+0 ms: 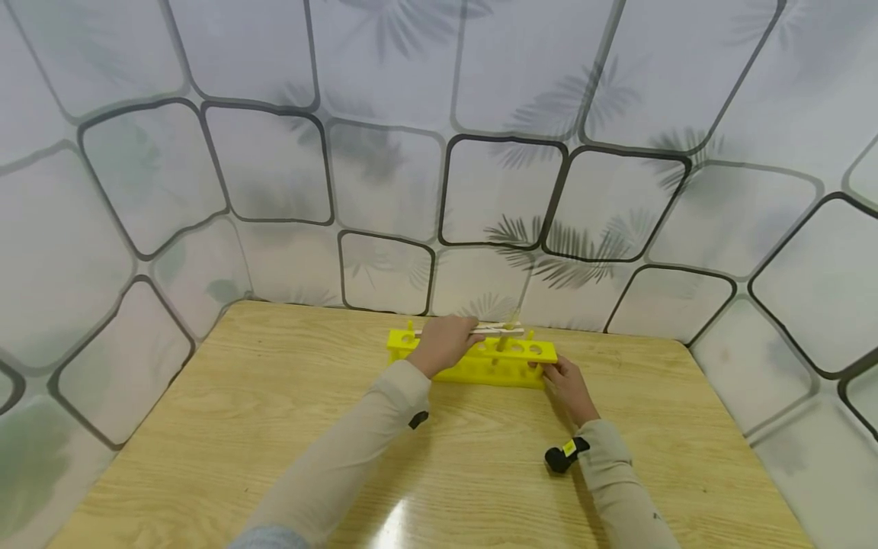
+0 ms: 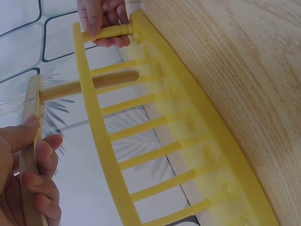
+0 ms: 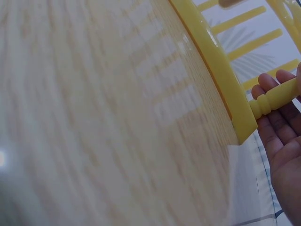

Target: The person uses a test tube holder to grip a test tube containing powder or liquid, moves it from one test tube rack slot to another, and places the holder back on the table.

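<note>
A yellow test tube rack [image 1: 487, 374] stands on the table near its back edge. My left hand [image 1: 442, 345] grips a wooden test tube holder [image 2: 32, 101], its thumb pressed along the wood. Clamped in the far end of that holder is a test tube [image 2: 115, 79] with brownish contents. In the left wrist view, the tube passes through the rack's top plate, its rounded end between the two plates. With curled fingers, my right hand [image 1: 571, 389] holds the turned end post [image 3: 277, 100] at the rack's right end.
The wood-grain table [image 1: 288, 396] reaches back to a pale wall covering [image 1: 384, 175] with dark outlines and leaf prints. A black wrist-worn device [image 1: 564, 456] sticks out beside the right sleeve. Thin pegs [image 1: 409, 325] rise along the rack's rear side.
</note>
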